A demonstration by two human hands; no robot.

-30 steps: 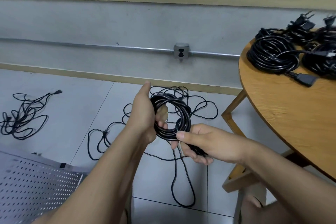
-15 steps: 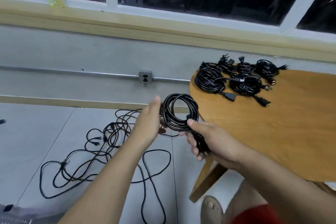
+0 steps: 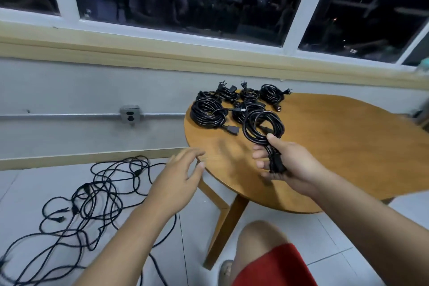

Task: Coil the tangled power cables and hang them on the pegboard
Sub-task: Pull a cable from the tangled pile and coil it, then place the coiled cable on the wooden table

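Observation:
My right hand (image 3: 286, 161) grips a coiled black power cable (image 3: 262, 126) by its lower end and plug, holding it over the round wooden table (image 3: 336, 158). The coil hangs just in front of several other coiled black cables (image 3: 209, 111) lying at the table's far left edge. My left hand (image 3: 178, 177) is empty, fingers spread and blurred, beside the table's left rim. A tangle of loose black cables (image 3: 92, 197) sprawls on the tiled floor at lower left. No pegboard is in view.
A wall with a metal conduit and a power outlet (image 3: 130, 115) runs behind the table, under a wooden sill and dark windows. The table's wooden legs (image 3: 222, 223) stand between my knee in red shorts (image 3: 267, 260) and the floor cables.
My left hand has let go of the coil and pulled back to the left. My right hand has carried the coil right and forward over the table. The view has swung up and right.

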